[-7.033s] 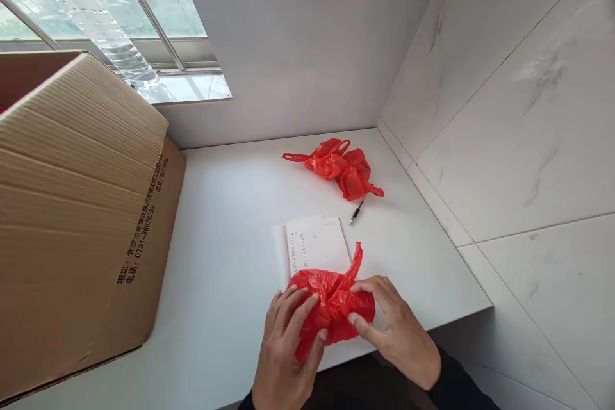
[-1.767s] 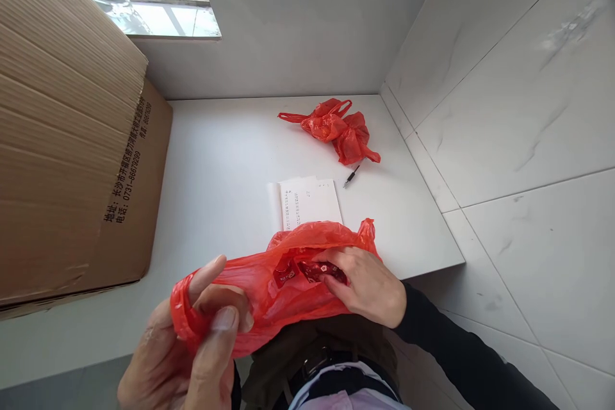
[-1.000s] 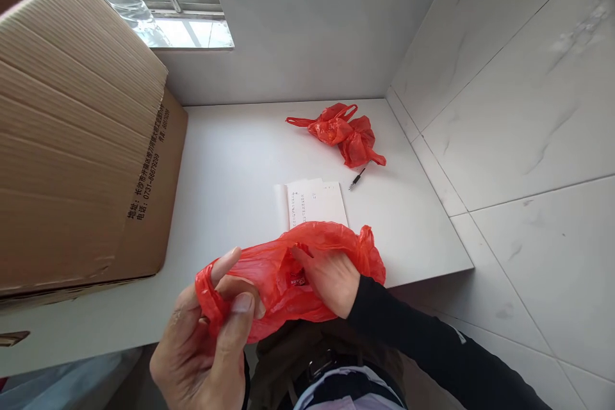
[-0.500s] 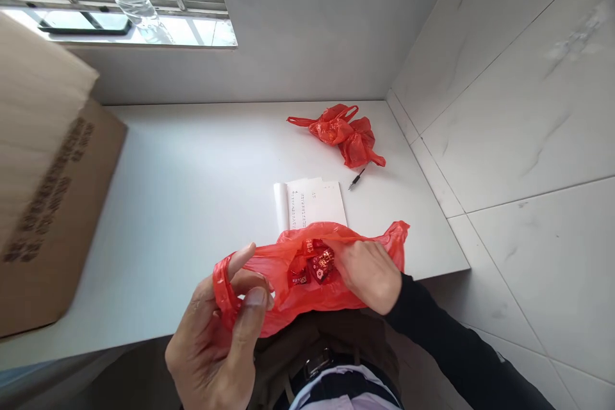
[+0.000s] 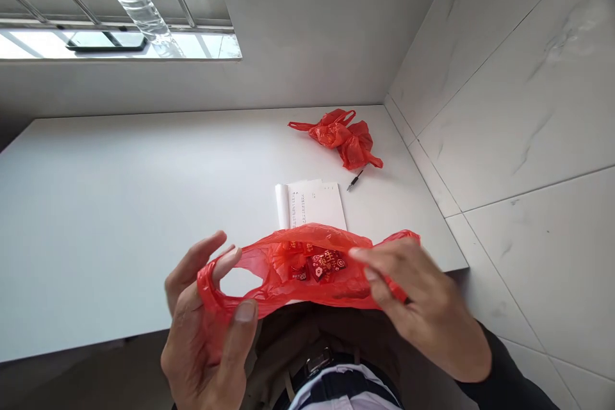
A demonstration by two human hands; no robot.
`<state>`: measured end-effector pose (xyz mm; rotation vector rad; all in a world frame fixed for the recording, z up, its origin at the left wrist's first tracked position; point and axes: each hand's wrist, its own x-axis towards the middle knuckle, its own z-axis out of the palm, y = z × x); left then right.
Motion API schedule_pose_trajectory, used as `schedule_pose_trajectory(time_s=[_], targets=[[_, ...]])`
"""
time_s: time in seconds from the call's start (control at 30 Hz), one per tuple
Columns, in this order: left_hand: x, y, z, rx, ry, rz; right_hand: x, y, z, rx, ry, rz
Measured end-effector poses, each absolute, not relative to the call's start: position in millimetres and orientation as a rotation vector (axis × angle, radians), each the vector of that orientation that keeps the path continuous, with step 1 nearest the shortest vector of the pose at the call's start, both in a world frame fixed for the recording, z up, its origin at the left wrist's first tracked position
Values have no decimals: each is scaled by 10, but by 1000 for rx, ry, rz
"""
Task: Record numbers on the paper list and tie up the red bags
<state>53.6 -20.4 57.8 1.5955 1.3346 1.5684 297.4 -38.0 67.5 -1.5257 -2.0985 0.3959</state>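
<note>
Your two hands have the red bag between them, its mouth facing up and its long axis running left to right at the near edge of the surface (image 5: 144,205). Your left hand (image 5: 206,327) holds the left end of the red bag (image 5: 331,238), one finger hooked through the handle loop and the thumb lying over the near side. Your right hand (image 5: 423,301) is blurred at the other end, its fingers partly curled at the rim; you cannot tell from this view whether they grip the plastic. The relation that counts is inside: the dark red packets (image 5: 327,264) lie near the middle of the mouth, to the right of your left fingers and just left of your right fingertips, so the right hand is nearer. The notebook (image 5: 319,205) lies just beyond the far rim, with the pen (image 5: 355,180) beside it and a second red bag (image 5: 355,142) behind.
</note>
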Motion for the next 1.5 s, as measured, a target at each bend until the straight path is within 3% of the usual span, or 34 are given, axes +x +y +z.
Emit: schedule_pose_trajectory(time_s=[0.1,0.23,0.3,0.43,0.63,0.77,0.9,1.07,1.27,1.5], targets=[[545,-196,589,1504,1131,1565,3237,-416,607,-1791,-1988,135],[556,-164,642,1448,1053,1541,3495,-406,573,-1985,-2013,546],[552,-127,702,1374,1071,1520,3520,-401,705,-1919,-1944,618],[592,-69,885,1345,1105,1415,3356,-375,1125,-1679,-1801,443],[926,-145,1162,1671,1026,924,2834,-268,1458,-1139,-1931,519],[1030,-113,1197,1735,974,865,2667,-207,1418,-906,-2008,623],[979,-33,1164,1617,1005,874,2734,-102,1254,-985,-1933,587],[962,-22,1121,1493,990,833,2782,50,1089,-946,-1854,891],[824,68,1053,1353,987,855,2729,25,1091,-989,-1760,792],[634,189,1116,1525,969,753,2655,155,1015,-843,-1874,905]])
